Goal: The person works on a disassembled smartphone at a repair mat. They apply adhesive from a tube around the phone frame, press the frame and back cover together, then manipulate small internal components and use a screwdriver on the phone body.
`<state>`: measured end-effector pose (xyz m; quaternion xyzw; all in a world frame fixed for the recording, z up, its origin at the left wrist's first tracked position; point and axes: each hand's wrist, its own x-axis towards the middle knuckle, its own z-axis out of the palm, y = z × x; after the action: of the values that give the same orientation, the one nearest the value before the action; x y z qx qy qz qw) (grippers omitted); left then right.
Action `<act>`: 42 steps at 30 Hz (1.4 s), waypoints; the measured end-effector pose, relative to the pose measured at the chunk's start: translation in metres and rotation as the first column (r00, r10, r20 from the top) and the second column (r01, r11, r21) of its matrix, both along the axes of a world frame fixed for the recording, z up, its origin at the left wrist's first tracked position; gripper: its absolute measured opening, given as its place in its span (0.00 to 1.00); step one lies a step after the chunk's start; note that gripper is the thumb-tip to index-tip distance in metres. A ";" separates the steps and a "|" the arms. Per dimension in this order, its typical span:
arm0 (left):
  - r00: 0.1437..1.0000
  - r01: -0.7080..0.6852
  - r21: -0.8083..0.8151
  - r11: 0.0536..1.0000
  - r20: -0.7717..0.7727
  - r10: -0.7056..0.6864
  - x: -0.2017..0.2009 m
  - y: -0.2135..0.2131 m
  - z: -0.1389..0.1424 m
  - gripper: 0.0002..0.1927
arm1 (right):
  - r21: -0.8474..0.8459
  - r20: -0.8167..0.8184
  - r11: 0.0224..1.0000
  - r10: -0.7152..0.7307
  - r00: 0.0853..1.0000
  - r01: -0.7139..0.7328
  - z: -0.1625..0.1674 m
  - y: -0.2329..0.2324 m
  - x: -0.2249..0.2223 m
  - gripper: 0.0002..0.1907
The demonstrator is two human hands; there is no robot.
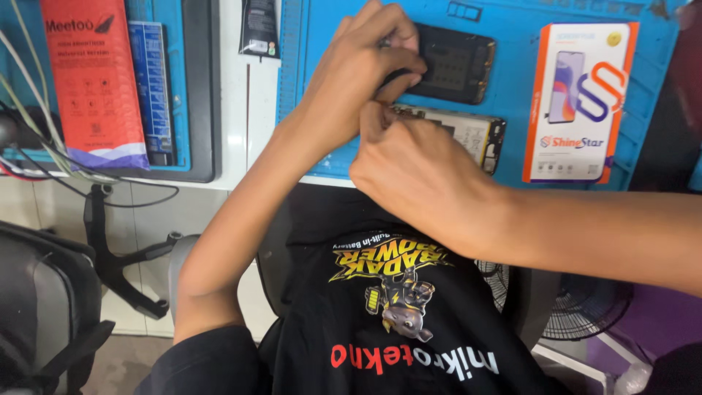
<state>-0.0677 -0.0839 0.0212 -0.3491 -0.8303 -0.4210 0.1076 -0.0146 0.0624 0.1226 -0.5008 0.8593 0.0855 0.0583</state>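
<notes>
Both hands meet over the blue surface: the left hand pinches the dark phone back at its left end, long axis running right, while the right hand, fingers curled shut, hovers over the opened phone nearer.

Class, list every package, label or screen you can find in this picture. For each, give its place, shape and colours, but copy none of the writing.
Red pouch: upper left, tall flat packet, red with a pale purple-white bottom band.
Blue card: right of the pouch, narrow upright strip, blue with fine print.
Black packet: top centre, small dark rectangle.
Phone-part box: on the blue mat, right, upright rectangle, white with orange edges and a phone picture.
</notes>
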 end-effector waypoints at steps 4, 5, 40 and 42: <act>0.999 0.017 0.016 1.000 -0.047 -0.016 -0.025 0.022 -0.011 0.10 | 0.134 0.110 0.990 0.025 0.994 -0.040 0.000 -0.004 0.009 0.03; 0.999 0.026 0.011 1.000 -0.027 -0.026 -0.027 0.024 -0.013 0.10 | 0.160 0.135 0.985 0.049 0.990 -0.071 0.000 -0.005 0.009 0.04; 0.953 -0.158 -0.029 0.987 0.258 0.160 0.082 -0.047 -0.002 0.15 | 0.057 0.036 0.996 0.071 0.997 -0.073 0.017 -0.007 -0.019 0.09; 0.957 -0.124 -0.033 0.992 0.261 0.129 0.085 -0.046 -0.001 0.16 | 0.031 0.137 0.999 0.014 0.990 -0.019 0.016 -0.004 -0.018 0.08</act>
<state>0.0174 -0.1300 0.0203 -0.2372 -0.8613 -0.4489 0.0204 -0.0331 0.0580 0.1391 -0.5115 0.8477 0.0651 0.1246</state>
